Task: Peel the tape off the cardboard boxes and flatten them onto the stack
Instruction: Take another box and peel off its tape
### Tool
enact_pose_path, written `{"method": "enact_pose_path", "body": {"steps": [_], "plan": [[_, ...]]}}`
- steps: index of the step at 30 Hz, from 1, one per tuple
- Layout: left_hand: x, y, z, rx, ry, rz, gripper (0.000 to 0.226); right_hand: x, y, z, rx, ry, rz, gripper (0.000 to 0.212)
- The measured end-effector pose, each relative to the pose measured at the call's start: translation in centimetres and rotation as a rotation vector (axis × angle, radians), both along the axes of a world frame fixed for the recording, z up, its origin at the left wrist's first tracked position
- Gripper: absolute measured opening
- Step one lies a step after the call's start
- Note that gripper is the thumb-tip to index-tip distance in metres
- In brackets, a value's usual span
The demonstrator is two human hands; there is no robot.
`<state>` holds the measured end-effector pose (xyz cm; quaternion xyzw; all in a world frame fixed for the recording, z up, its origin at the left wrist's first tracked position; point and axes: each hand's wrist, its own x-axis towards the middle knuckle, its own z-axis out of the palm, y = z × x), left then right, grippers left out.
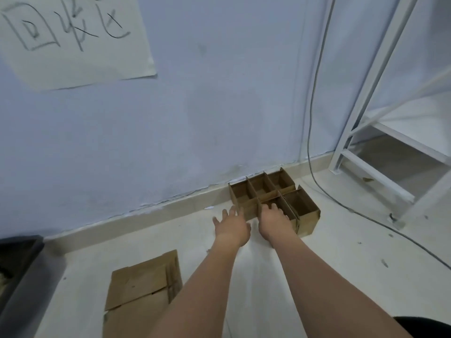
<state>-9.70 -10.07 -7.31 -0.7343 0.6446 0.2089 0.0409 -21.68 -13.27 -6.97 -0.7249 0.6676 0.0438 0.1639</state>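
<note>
Several small open brown cardboard boxes [266, 189] stand packed side by side on the floor against the wall's skirting. Both my arms reach out toward them. My left hand [231, 225] hovers with fingers spread just in front of the left end of the group, holding nothing. My right hand [274, 219] is over the nearest box, its fingertips at or inside the box's opening; whether it grips the wall is unclear. A stack of flattened cardboard [142, 292] lies on the floor near me, to the left of my arms. No tape is distinguishable.
A white metal shelf frame [380, 176] stands at the right, with a grey cable [314, 174] running down the wall and across the floor. A dark bin [17, 267] sits at the left edge. A paper sign [73, 37] hangs on the wall.
</note>
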Motion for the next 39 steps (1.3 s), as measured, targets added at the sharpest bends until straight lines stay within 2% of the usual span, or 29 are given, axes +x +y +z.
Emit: {"method": "enact_pose_path", "body": {"steps": [3, 8, 12, 16, 19, 24, 28, 33, 36, 39], "plan": [[-1.9, -2.4, -1.4, -0.002, 0.021, -0.047, 0.062, -1.2, -1.4, -1.9, 0.028, 0.041, -0.005, 0.068], [-3.1, -5.8, -4.2, 0.023, 0.042, -0.074, 0.065, -2.0, -4.0, -4.1, 0.009, 0.027, 0.002, 0.059], [-1.8, -8.7, -6.9, 0.031, 0.03, -0.04, 0.075, 0.1, -6.4, -5.8, -0.064, -0.051, 0.133, 0.057], [0.0, -10.9, -9.1, -0.003, 0.031, -0.024, 0.085, 2.9, -8.8, -6.8, -0.116, -0.048, 0.265, 0.056], [1.2, -12.1, -10.6, -0.044, 0.046, -0.016, 0.072, 4.4, -10.6, -7.6, -0.109, 0.035, 0.305, 0.045], [2.4, -11.8, -12.1, -0.221, 0.091, -0.008, 0.026, 4.8, -11.3, -7.6, -0.094, 0.304, 0.345, 0.025], [2.7, -10.8, -11.1, -0.245, 0.122, 0.017, 0.016, 4.6, -10.5, -7.2, -0.123, 0.343, 0.358, 0.022], [3.9, -9.4, -6.5, -0.226, 0.169, 0.065, 0.02, 5.6, -9.0, -2.7, -0.183, 0.259, 0.404, 0.017], [6.0, -7.4, -2.2, -0.269, 0.251, 0.135, 0.019, 6.7, -7.7, 1.5, -0.203, 0.137, 0.423, 0.024], [8.7, -3.4, 3.6, -0.273, 0.268, 0.121, 0.016, 7.7, -5.1, 6.2, -0.122, -0.101, 0.422, 0.026]]}}
